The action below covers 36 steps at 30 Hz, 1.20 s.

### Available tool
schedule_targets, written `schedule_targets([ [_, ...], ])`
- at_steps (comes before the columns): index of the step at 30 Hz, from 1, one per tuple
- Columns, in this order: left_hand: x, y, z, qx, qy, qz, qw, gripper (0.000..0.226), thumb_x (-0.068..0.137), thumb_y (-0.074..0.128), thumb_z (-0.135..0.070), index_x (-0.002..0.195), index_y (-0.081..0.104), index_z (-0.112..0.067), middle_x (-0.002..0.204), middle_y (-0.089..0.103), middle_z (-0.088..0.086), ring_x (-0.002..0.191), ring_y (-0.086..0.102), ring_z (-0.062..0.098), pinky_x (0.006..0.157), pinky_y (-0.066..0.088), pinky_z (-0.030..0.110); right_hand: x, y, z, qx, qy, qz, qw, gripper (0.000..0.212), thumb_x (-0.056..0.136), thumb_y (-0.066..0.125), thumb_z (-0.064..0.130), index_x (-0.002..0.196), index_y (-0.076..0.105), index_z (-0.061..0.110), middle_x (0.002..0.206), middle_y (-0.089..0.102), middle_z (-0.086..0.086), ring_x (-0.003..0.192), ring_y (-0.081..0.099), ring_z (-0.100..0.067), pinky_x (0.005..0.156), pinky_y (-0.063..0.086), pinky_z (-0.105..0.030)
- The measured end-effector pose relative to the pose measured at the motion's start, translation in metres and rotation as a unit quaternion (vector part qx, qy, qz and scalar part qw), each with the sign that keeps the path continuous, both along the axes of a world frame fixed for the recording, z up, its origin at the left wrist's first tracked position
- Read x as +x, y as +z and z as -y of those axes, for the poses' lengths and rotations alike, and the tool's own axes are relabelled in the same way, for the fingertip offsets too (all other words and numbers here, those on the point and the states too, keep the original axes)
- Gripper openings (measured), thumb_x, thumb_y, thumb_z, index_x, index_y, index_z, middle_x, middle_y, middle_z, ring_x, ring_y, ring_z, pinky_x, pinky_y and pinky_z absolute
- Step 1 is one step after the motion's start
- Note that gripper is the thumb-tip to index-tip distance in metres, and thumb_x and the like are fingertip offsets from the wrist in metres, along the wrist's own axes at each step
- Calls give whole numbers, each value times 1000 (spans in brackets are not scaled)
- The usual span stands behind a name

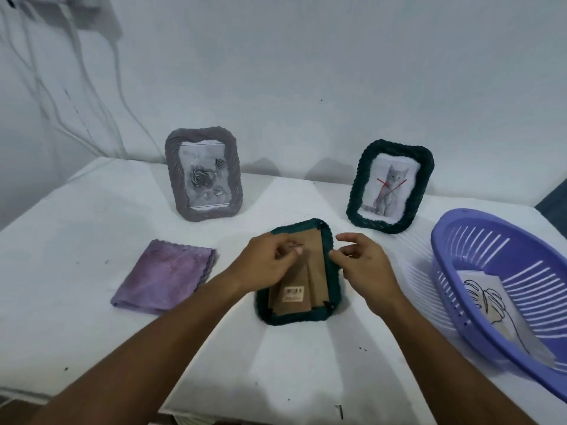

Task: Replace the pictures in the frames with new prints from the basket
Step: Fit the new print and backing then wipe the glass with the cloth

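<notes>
L hand point(265, 265) fingertips pinch a small tab on brown backing point(302, 273) | R hand point(365, 263) fingers curled at right rim, grip unclear | green frame point(333, 289) face-down, table centre point(92, 228) | basket point(454, 256) right, prints point(491, 305) inside | cloth point(164, 279) left | cat frame point(391, 187), rose frame point(204, 174) upright behind

Picture frames: three. One grey frame point(204, 174) upright, rose picture inside. One dark green frame point(390, 187) upright, cat picture inside. One dark green frame point(299, 273) face down, brown backing up.
Cloths: one, purple cloth point(164, 276).
Baskets: one, purple basket point(503, 289).
Prints in basket: at least one, leaf line drawing point(487, 302); more beneath, count unclear.
Hands: two, left hand point(267, 263), right hand point(366, 265).
Tables: one, white table point(76, 240).
</notes>
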<state>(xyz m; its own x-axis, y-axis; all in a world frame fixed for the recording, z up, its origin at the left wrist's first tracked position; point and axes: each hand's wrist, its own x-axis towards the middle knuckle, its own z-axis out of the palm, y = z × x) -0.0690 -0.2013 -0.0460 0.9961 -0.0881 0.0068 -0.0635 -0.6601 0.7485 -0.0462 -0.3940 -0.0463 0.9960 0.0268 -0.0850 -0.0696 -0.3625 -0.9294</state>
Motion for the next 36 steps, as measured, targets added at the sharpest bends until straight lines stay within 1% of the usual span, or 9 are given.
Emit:
schedule_targets([
  [3,-2,19,-2,-89,55,-22,994,24,88,53,-53,107,61,-42,100,60,-16,90,57,0,74,48,18,-12,20,-11,83,7,40,996,21,87,64,20,108,63,25,86,72,4,74,62,-7,68,48,-25],
  [6,-5,37,-15,-204,78,-93,971,26,80,55,-64,102,59,-51,105,61,-7,92,65,16,76,60,40,-23,33,-25,124,42,52,990,22,92,54,14,108,62,27,93,74,10,82,60,-10,70,50,-28],
  [14,-11,48,-48,-254,100,-124,954,40,80,65,-53,117,54,-41,110,63,5,90,68,25,68,60,41,-25,29,-53,147,118,40,981,35,92,46,2,116,57,24,102,72,12,85,57,-10,73,46,-29],
  [19,-17,46,-70,-329,114,-111,931,29,97,46,-30,124,46,-40,102,61,9,73,63,23,52,51,29,-16,-1,-51,57,102,47,992,28,93,54,12,115,58,29,105,70,14,91,61,-13,69,51,-21],
  [23,-23,24,-80,-410,155,-112,892,33,97,43,-15,118,55,-38,94,67,9,77,63,23,58,50,31,-14,-31,-42,-59,109,41,991,32,92,59,24,123,54,29,115,63,13,102,59,-10,90,49,-24],
  [28,-25,-16,-57,-438,150,-142,875,32,99,42,-8,121,59,-24,106,70,12,91,67,20,74,56,32,-13,-36,-34,-85,86,42,992,40,92,58,19,131,52,24,118,56,8,105,55,-9,89,43,-20],
  [30,-21,-27,-54,-412,126,-147,891,35,99,43,-11,128,55,-26,113,67,4,101,64,14,85,54,30,-10,-35,-26,-70,76,38,994,41,92,58,12,130,52,24,118,56,9,107,55,-9,90,44,-19],
  [32,-16,-35,-56,-282,90,-108,949,38,98,49,-19,135,49,-27,122,63,-4,105,60,8,96,49,27,-8,-38,-17,-61,79,32,995,44,91,59,8,131,51,24,122,54,11,112,52,-7,91,41,-14],
  [36,-10,-39,-60,-65,53,-17,996,40,95,53,-22,135,50,-20,102,65,0,72,57,0,68,40,2,-5,-46,-9,-55,71,42,995,42,89,62,8,128,54,23,123,57,9,113,53,-6,93,41,-10],
])
